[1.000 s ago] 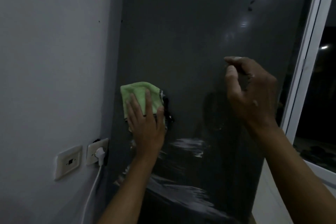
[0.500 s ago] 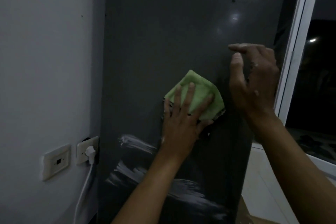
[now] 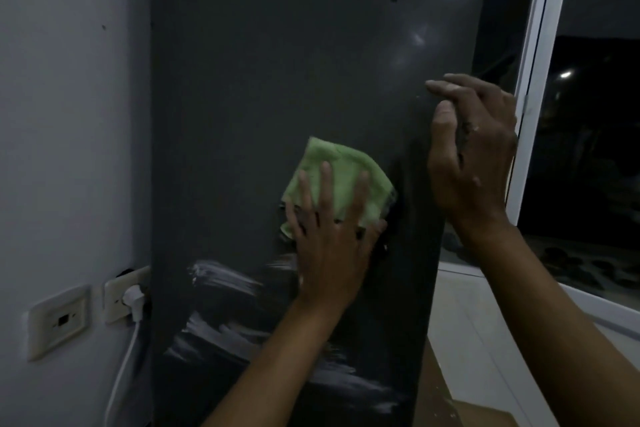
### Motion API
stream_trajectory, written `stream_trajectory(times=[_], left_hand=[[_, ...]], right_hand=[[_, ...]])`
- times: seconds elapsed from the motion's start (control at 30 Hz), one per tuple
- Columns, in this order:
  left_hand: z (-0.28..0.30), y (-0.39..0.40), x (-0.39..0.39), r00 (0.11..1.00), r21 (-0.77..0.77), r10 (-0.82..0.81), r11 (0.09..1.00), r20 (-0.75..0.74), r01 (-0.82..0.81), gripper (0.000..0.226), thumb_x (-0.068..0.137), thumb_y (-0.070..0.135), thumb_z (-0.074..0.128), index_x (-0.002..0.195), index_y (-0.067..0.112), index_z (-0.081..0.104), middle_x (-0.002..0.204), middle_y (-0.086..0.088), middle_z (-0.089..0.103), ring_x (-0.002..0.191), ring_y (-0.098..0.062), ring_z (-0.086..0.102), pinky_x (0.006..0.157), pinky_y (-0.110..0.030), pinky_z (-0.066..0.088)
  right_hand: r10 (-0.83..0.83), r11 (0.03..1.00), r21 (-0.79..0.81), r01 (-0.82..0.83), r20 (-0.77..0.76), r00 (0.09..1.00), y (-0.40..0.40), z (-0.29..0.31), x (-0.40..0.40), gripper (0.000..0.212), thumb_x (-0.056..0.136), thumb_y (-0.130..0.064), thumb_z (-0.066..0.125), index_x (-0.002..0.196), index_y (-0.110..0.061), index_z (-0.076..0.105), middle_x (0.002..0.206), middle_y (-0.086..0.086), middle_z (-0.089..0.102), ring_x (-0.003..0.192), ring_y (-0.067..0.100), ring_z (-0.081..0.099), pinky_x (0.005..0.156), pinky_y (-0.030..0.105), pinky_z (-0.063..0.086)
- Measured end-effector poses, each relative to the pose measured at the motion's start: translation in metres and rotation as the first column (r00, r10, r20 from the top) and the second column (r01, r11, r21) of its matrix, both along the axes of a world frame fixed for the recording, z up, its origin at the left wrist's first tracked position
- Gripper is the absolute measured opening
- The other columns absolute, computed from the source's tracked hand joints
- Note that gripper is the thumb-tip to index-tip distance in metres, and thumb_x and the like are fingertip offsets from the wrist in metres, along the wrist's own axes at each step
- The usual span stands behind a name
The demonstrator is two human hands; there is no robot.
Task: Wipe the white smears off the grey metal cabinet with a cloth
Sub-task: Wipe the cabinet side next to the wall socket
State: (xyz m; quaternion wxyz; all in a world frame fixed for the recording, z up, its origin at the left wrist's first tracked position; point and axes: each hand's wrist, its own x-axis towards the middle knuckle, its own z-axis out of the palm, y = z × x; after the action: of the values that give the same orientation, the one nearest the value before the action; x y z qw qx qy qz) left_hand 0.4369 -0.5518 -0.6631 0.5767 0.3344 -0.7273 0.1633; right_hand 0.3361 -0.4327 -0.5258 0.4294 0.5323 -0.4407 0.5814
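Note:
The tall grey metal cabinet [image 3: 277,62] stands against the wall. My left hand [image 3: 329,243] presses a folded green cloth [image 3: 341,177] flat on its face at mid height, fingers straight and spread. White smears [image 3: 221,279] streak the panel below and left of the cloth, with more smears [image 3: 360,388] lower down near my forearm. My right hand [image 3: 474,156] is at the cabinet's right edge, fingers loosely curled, the index fingertip and thumb towards the face. It holds nothing that I can see.
A pale wall [image 3: 69,114] runs along the left, with a switch plate [image 3: 57,321] and a socket with a white plug [image 3: 133,302] and hanging cord. A white window frame [image 3: 540,45] and dark glass are on the right, with a light floor below.
My left hand has slid the cloth from the cabinet's left side to its right-centre. My right hand stays by the right edge.

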Motion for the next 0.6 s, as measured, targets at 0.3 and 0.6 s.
stream_trajectory(times=[0.3,0.6], left_hand=[[-0.023,0.004,-0.004,0.962,-0.183,-0.09,0.973,0.257,0.14,0.078,0.101,0.061,0.051,0.164,0.047,0.006,0.176,-0.001,0.007,0.162,-0.035,0.001,0.123,-0.071,0.015],[0.057,0.026,-0.024,0.994,-0.006,-0.087,0.996,0.07,0.088,0.07,0.103,0.07,0.018,0.163,0.041,-0.004,0.175,-0.009,-0.012,0.159,-0.038,-0.019,0.125,-0.068,-0.002]], right_hand=[[0.062,0.998,-0.004,-0.061,0.029,0.998,-0.013,-0.007,0.019,0.033,0.102,-0.018,0.049,0.124,-0.011,0.073,0.124,0.005,0.067,0.124,0.017,0.053,0.108,0.043,0.041],[0.04,0.999,-0.01,-0.04,-0.018,0.999,-0.004,-0.003,0.004,0.037,0.1,-0.026,0.046,0.123,-0.014,0.072,0.125,0.003,0.065,0.123,0.005,0.045,0.106,0.037,0.04]])
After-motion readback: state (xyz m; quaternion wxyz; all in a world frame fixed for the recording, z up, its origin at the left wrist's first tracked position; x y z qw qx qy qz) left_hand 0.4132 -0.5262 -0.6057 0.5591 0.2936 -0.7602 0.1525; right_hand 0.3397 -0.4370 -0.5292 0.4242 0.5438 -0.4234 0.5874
